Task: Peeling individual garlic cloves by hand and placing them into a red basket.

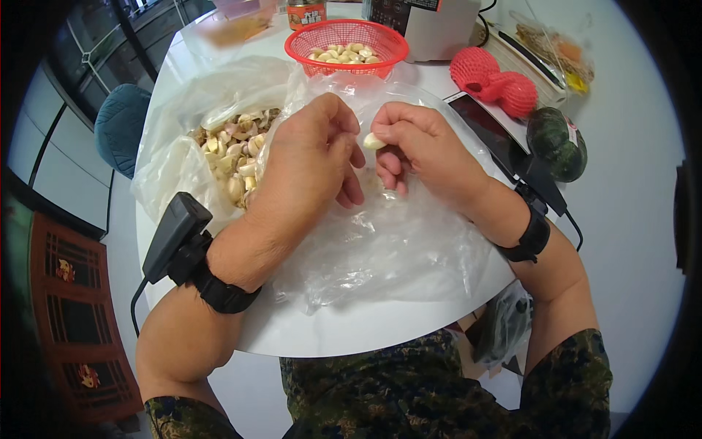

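A pale garlic clove (374, 142), smooth and without visible skin, is pinched between the thumb and index finger of my right hand (419, 142). Facing it, a short gap away, is my left hand (312, 153) with its fingers loosely curled. Its inner side is turned from the camera, so whether it holds something small is hidden. Both hands are above a clear plastic sheet or bag (384, 247) spread on the table. Left of my left hand, an opened plastic bag (170, 164) contains many garlic cloves (236, 148), several still in skin.
A red mesh basket (346, 68) of peeled cloves stands at the back, before a countertop appliance (444, 27) and a jar (307, 13). Along the right lie a smartphone (488, 131), pink foam netting (493, 82) and a dark green squash or melon (556, 144). The white table (307, 337) curves near my lap.
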### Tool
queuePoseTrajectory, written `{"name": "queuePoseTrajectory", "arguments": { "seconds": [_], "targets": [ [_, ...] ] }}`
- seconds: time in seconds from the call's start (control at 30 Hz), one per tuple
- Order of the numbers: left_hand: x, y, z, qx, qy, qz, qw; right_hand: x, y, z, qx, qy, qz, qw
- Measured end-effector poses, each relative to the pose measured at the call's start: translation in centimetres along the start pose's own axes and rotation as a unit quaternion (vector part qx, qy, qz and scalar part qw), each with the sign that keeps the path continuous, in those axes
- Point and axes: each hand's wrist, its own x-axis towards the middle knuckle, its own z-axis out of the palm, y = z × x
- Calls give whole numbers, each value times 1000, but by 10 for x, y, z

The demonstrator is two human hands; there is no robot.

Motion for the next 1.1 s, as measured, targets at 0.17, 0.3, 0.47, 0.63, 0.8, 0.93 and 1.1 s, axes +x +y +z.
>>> {"name": "queuePoseTrajectory", "arguments": {
  "seconds": [0.17, 0.3, 0.47, 0.63, 0.8, 0.93, 1.1],
  "targets": [
    [1, 6, -2, 1, -11, -21, 1000, 1, 1, -3, -35, 15, -17, 999],
    [0, 2, 1, -23, -40, -11, 999, 1, 4, -2, -55, 9, -33, 998],
    [1, -2, 5, 8, -43, 73, 996, 2, 1, -1, -36, -12, 10, 999],
    [-1, 1, 3, 86, -32, 112, 989, 1, 3, -2, -30, -20, -4, 999],
    [-3, 9, 2, 59, -10, 56, 997, -1, 0, 2, -33, -12, -50, 998],
    [-3, 10, 1, -12, -30, 40, 999, 0, 3, 2, -113, 6, -106, 988],
    [-2, 3, 4, -79, -49, 61, 994, -1, -2, 1, -139, 29, -99, 985]
  ]
}}
